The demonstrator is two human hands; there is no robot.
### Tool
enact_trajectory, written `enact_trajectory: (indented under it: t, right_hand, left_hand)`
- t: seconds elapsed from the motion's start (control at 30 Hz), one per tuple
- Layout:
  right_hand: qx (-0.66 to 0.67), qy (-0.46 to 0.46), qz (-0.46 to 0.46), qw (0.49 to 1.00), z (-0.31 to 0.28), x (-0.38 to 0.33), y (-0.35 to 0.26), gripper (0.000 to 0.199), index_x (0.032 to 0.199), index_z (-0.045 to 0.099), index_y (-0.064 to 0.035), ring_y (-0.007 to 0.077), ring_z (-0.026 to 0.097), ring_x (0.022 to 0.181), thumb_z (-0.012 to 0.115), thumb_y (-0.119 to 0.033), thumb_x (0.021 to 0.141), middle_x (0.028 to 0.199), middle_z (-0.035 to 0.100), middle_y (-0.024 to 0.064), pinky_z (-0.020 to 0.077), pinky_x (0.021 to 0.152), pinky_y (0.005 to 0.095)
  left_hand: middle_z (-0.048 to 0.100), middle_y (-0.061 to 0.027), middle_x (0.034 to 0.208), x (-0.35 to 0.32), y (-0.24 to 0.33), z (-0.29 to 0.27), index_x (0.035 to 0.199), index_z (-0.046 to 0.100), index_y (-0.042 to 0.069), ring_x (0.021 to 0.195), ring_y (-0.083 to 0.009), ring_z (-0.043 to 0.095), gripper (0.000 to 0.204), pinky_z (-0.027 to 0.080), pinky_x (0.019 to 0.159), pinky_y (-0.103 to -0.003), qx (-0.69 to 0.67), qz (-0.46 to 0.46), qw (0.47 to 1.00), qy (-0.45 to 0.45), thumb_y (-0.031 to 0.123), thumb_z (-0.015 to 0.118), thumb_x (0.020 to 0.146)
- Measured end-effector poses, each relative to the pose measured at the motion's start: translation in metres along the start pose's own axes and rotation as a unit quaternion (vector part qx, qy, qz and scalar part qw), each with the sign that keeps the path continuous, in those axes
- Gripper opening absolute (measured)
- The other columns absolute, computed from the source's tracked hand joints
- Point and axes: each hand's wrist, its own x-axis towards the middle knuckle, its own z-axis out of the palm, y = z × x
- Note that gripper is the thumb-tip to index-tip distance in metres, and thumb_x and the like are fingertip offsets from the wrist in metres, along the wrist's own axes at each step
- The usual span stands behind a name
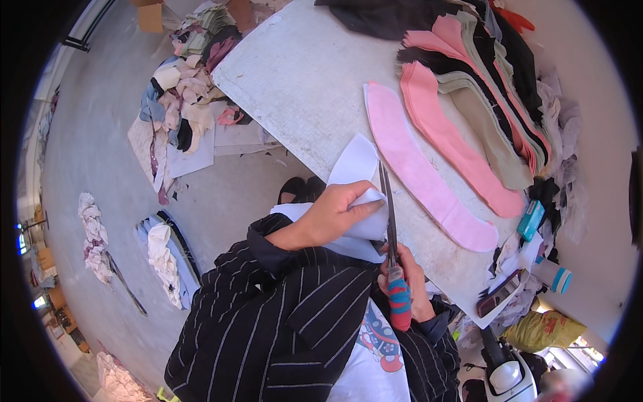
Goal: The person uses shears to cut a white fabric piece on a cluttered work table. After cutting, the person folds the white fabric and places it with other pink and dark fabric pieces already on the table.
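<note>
My left hand (333, 216) pinches a pale blue fabric piece (356, 161) between thumb and fingers, close to the near edge of the table (288, 77). One end of the cloth rests on the tabletop, and the rest hangs in folds below the hand. In my right hand (416, 285) is a pair of long scissors (391, 221), its handle wrapped in red and teal. The blades point away from me and lie right beside the cloth's edge; whether they are parted is hard to tell. Just right of them lies a curved light pink fabric strip (429, 177).
Coral strips (455, 151) and grey-green, black and pink stacks (489, 94) cover the table's right side. A teal packet (530, 220) and a phone-like dark object (499, 295) sit near its right corner. Scraps (191, 94) heap on the floor at left, with a cloth bundle (171, 258) nearer.
</note>
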Motion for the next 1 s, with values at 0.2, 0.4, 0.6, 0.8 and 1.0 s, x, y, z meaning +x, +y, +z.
enact_trajectory:
  t: [0.2,0.4,0.6,0.8,1.0]
  right_hand:
    - [-0.001,0.000,0.012,1.000,0.001,-0.001,0.001,0.055,0.127,0.046,-0.0044,0.0141,0.052,0.072,0.073,-0.013,0.079,0.080,0.052,0.0053,0.0445,0.070,0.0273]
    - [-0.051,0.011,-0.022,0.998,0.001,0.000,-0.009,0.056,0.125,0.047,-0.0035,0.0143,0.051,0.070,0.074,-0.014,0.078,0.079,0.053,0.0063,0.0446,0.068,0.0276]
    - [-0.047,-0.003,-0.016,0.999,0.000,0.002,-0.017,0.056,0.123,0.047,-0.0032,0.0154,0.052,0.068,0.076,-0.016,0.077,0.077,0.053,0.0064,0.0450,0.067,0.0286]
    - [-0.041,0.012,-0.025,0.999,0.006,0.001,-0.015,0.044,0.114,0.050,-0.0049,0.0079,0.049,0.067,0.069,-0.006,0.075,0.073,0.052,-0.0010,0.0419,0.064,0.0241]
    - [-0.014,0.003,-0.025,1.000,0.008,-0.001,0.000,0.050,0.116,0.050,-0.0043,0.0125,0.056,0.069,0.076,-0.011,0.074,0.078,0.058,0.0038,0.0469,0.067,0.0270]
  left_hand:
    - [0.060,0.0002,0.087,-0.001,-0.003,0.002,0.110,0.060,-0.001,0.080,-0.0038,0.048,0.023,0.041,0.072,-0.021,-0.008,-0.008,1.000,0.022,0.018,0.056,0.098]
    - [0.061,-0.0022,0.085,-0.002,0.004,0.001,0.108,0.061,-0.003,0.077,-0.0049,0.049,0.023,0.043,0.069,-0.022,0.035,-0.004,0.999,0.018,0.017,0.058,0.095]
    - [0.061,-0.0023,0.083,-0.004,-0.008,0.003,0.106,0.060,-0.003,0.077,-0.0060,0.050,0.023,0.043,0.069,-0.024,0.007,0.008,1.000,0.007,0.017,0.058,0.093]
    - [0.060,-0.0010,0.083,-0.007,-0.010,0.002,0.103,0.058,-0.002,0.078,-0.0050,0.049,0.022,0.043,0.069,-0.023,-0.016,0.004,1.000,0.013,0.015,0.058,0.088]
    - [0.059,0.0016,0.085,-0.008,-0.016,0.005,0.101,0.059,-0.002,0.078,-0.0041,0.050,0.020,0.043,0.070,-0.021,-0.078,-0.015,0.997,0.021,0.012,0.056,0.088]
